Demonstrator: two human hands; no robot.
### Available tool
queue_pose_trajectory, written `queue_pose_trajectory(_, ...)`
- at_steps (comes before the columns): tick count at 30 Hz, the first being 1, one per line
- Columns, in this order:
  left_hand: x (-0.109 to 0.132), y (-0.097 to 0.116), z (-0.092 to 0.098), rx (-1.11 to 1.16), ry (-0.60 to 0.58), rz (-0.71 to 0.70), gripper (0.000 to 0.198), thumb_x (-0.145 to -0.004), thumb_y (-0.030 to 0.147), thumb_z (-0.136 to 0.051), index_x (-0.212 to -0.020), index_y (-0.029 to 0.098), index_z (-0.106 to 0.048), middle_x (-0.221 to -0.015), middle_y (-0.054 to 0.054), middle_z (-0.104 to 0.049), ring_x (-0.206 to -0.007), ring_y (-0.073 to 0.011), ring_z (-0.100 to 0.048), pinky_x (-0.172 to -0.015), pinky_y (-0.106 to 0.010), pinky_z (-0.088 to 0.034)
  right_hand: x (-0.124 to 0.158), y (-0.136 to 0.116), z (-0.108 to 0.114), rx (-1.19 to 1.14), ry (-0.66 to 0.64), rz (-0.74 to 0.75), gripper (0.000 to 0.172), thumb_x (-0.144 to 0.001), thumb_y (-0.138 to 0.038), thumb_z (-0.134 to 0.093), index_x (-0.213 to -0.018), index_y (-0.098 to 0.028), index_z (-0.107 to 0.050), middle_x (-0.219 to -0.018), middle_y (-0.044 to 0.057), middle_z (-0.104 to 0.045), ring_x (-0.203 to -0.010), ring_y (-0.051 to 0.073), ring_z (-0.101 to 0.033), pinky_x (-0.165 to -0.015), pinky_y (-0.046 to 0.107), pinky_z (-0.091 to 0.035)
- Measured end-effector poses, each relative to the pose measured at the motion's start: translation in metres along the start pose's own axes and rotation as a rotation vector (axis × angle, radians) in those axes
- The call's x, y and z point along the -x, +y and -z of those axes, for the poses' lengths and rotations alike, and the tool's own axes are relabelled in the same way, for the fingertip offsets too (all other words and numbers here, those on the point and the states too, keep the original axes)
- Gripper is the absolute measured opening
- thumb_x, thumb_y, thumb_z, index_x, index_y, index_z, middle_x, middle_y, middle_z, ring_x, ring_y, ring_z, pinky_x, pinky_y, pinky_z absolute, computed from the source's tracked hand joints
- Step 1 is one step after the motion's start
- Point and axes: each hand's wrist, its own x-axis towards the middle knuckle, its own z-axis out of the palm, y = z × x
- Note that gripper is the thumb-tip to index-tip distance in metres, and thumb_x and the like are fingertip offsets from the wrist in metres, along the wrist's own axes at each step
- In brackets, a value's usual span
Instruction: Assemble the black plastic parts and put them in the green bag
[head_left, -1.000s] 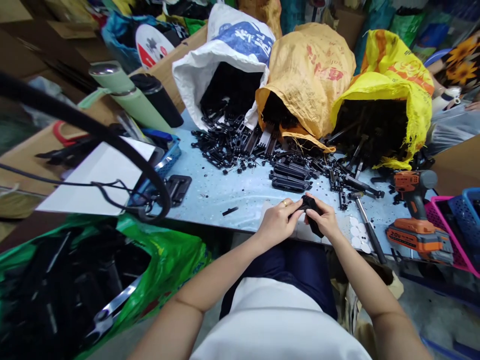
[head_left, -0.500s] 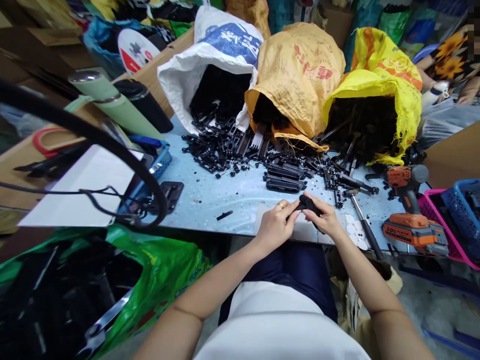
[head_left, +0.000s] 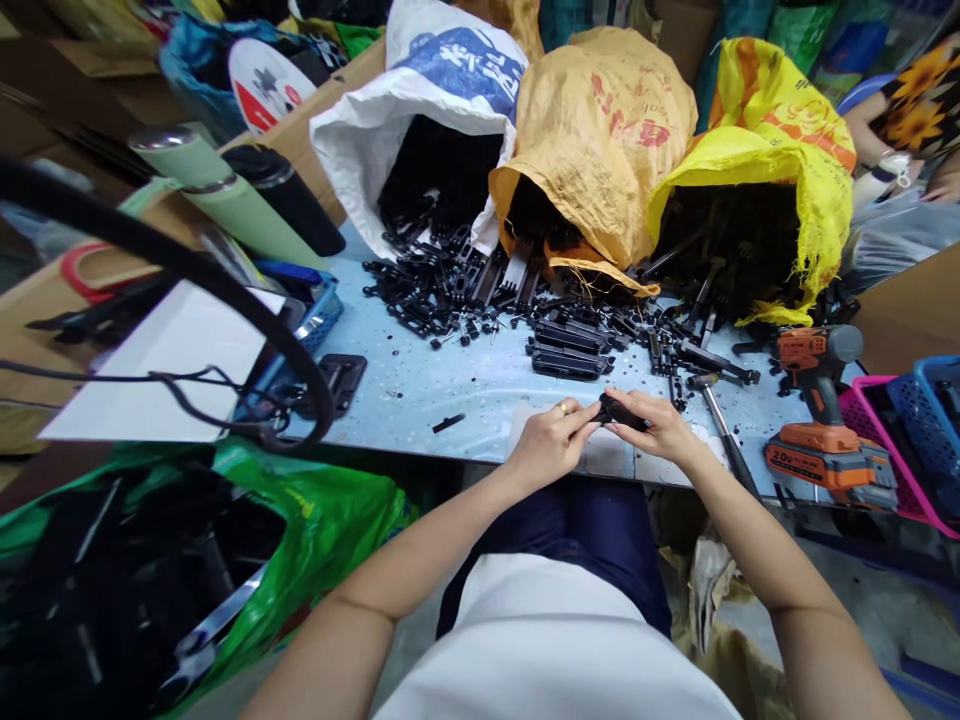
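Over the front edge of the blue worktable (head_left: 420,385), both my hands are closed on one small black plastic part (head_left: 624,413). My left hand (head_left: 551,440) pinches its left end with fingertips and thumb. Round the right end are the fingers of my right hand (head_left: 658,428); they cover much of the part, so its exact kind is hidden. Just beyond the hands lies a stack of long black plastic pieces (head_left: 571,360). A hammer (head_left: 724,425) rests to the right of my right hand. One short black strip (head_left: 448,423) lies alone to the left.
A white sack (head_left: 349,150), an orange sack (head_left: 592,120) and a yellow sack (head_left: 817,210) spill black parts at the back. An orange cordless drill (head_left: 817,440) stands at right. A black cable (head_left: 225,290) arches at left above a green bag (head_left: 322,510). Another person's arm (head_left: 870,130) shows far right.
The black part has turned in my fingers and now lies more level. My right hand has tilted flatter, its forearm swinging outward. The view has shifted slightly.
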Motion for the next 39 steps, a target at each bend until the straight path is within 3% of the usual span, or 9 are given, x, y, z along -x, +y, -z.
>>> queue_pose_trajectory(6, 0.000, 0.001, -0.006, 0.064, 0.056, 0.028, 0.025, -0.089, 0.026, -0.044, -0.100, 0.014, -0.063, -0.082, -0.007, -0.065, -0.077, -0.0153, -0.063, -0.070, -0.025, -0.053, 0.004, 0.006, -0.011, -0.070, 0.073, -0.022, 0.044, -0.086, -0.038, -0.048, -0.127, -0.020, -0.048, -0.087, 0.005, -0.064, -0.073, 0.012, -0.059, -0.070, 0.024, -0.048)
queue_pose_trajectory(12, 0.003, 0.000, -0.016, 0.064, 0.100, 0.095, 0.022, -0.089, 0.027, -0.044, -0.097, 0.015, -0.061, -0.084, -0.007, -0.066, -0.079, -0.0160, -0.064, -0.071, -0.026, -0.053, 0.002, 0.007, -0.012, -0.068, 0.040, -0.056, 0.045, -0.086, -0.040, -0.048, -0.125, -0.018, -0.051, -0.081, 0.005, -0.064, -0.069, 0.012, -0.059, -0.066, 0.024, -0.049)
queue_pose_trajectory(15, 0.000, 0.004, -0.019, 0.089, 0.204, 0.112, 0.022, -0.089, 0.026, -0.042, -0.101, 0.015, -0.058, -0.089, -0.007, -0.066, -0.084, -0.0159, -0.063, -0.073, -0.026, -0.052, -0.002, -0.005, -0.021, -0.133, 0.159, -0.159, 0.047, -0.087, -0.043, -0.043, -0.126, -0.018, -0.050, -0.088, 0.007, -0.064, -0.070, 0.013, -0.060, -0.068, 0.027, -0.050)
queue_pose_trajectory(19, -0.006, 0.009, -0.018, 0.108, 0.314, 0.093, 0.025, -0.090, 0.025, -0.042, -0.108, 0.015, -0.056, -0.093, -0.007, -0.066, -0.085, -0.0147, -0.062, -0.074, -0.025, -0.052, -0.006, -0.026, -0.042, -0.200, 0.338, -0.341, 0.046, -0.091, -0.040, -0.033, -0.130, -0.019, -0.045, -0.092, 0.007, -0.064, -0.053, 0.010, -0.055, -0.059, 0.026, -0.051)
queue_pose_trajectory(25, -0.005, 0.011, -0.021, 0.122, 0.453, 0.061, 0.031, -0.092, 0.025, -0.037, -0.117, 0.016, -0.053, -0.098, -0.010, -0.065, -0.086, -0.0157, -0.060, -0.076, -0.030, -0.051, -0.012, -0.046, -0.059, -0.075, 0.549, -0.274, 0.046, -0.091, -0.038, -0.034, -0.131, -0.017, -0.044, -0.096, 0.010, -0.065, -0.082, 0.018, -0.061, -0.076, 0.031, -0.050)
queue_pose_trajectory(29, -0.005, 0.009, -0.019, 0.133, 0.473, 0.009, 0.032, -0.092, 0.024, -0.036, -0.117, 0.016, -0.055, -0.091, -0.009, -0.065, -0.081, -0.0146, -0.059, -0.073, -0.029, -0.050, -0.013, -0.046, -0.052, -0.025, 0.491, -0.218, 0.047, -0.091, -0.038, -0.034, -0.133, -0.016, -0.042, -0.099, 0.011, -0.064, -0.089, 0.019, -0.060, -0.079, 0.033, -0.049)
queue_pose_trajectory(34, -0.008, -0.001, -0.012, 0.186, 0.371, -0.065, 0.029, -0.091, 0.025, -0.039, -0.112, 0.017, -0.057, -0.088, -0.007, -0.063, -0.078, -0.0127, -0.058, -0.070, -0.026, -0.050, -0.006, -0.041, -0.050, -0.046, 0.426, -0.211, 0.050, -0.091, -0.039, -0.035, -0.136, -0.017, -0.037, -0.094, 0.009, -0.064, -0.079, 0.017, -0.060, -0.073, 0.030, -0.050)
queue_pose_trajectory(36, -0.003, -0.004, -0.018, 0.208, 0.333, 0.007, 0.029, -0.092, 0.027, -0.038, -0.111, 0.017, -0.057, -0.090, -0.007, -0.063, -0.081, -0.0140, -0.059, -0.073, -0.028, -0.050, -0.004, -0.037, -0.055, -0.064, 0.364, -0.253, 0.050, -0.092, -0.040, -0.032, -0.136, -0.017, -0.036, -0.096, 0.009, -0.063, -0.078, 0.016, -0.060, -0.072, 0.029, -0.050)
queue_pose_trajectory(39, 0.015, -0.010, -0.035, 0.213, 0.268, 0.278, 0.033, -0.092, 0.027, -0.032, -0.118, 0.017, -0.051, -0.090, -0.007, -0.062, -0.082, -0.0161, -0.060, -0.075, -0.032, -0.050, -0.002, -0.023, -0.059, -0.026, 0.117, -0.311, 0.048, -0.092, -0.041, -0.030, -0.133, -0.020, -0.040, -0.098, 0.008, -0.063, -0.079, 0.016, -0.060, -0.070, 0.028, -0.050)
